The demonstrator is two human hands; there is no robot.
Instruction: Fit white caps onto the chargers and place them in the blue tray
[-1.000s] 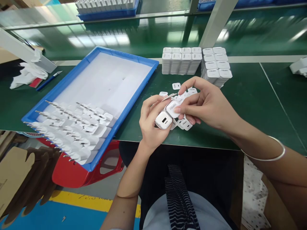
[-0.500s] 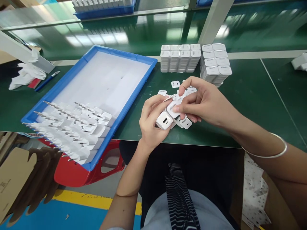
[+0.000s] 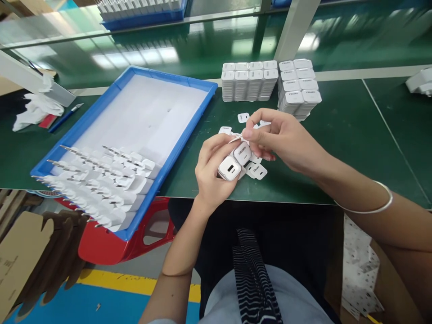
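Note:
My left hand (image 3: 212,171) is closed around two white chargers. The nearer charger (image 3: 230,168) shows a dark port on its bare end, while the farther charger (image 3: 242,153) has a printed white plate on its end. A thin white plate (image 3: 237,137) sticks out at the tips of my left fingers. My right hand (image 3: 286,137) pinches this plate's edge between thumb and forefinger. Loose printed plates (image 3: 259,172) with small slots lie on the green table beneath and behind my hands.
Left of my hands stands a blue tray (image 3: 206,100), with many white plug chargers (image 3: 111,198) grouped at its near end. Stacks of white plates (image 3: 248,83) and more stacks (image 3: 299,94) stand behind. A blue pen-like tool (image 3: 65,118) lies far left, above a red stool (image 3: 101,243).
My right thumb has left the farther charger's end and moved up and back to the thin plate at my left fingertips. The printed end of that charger is now uncovered.

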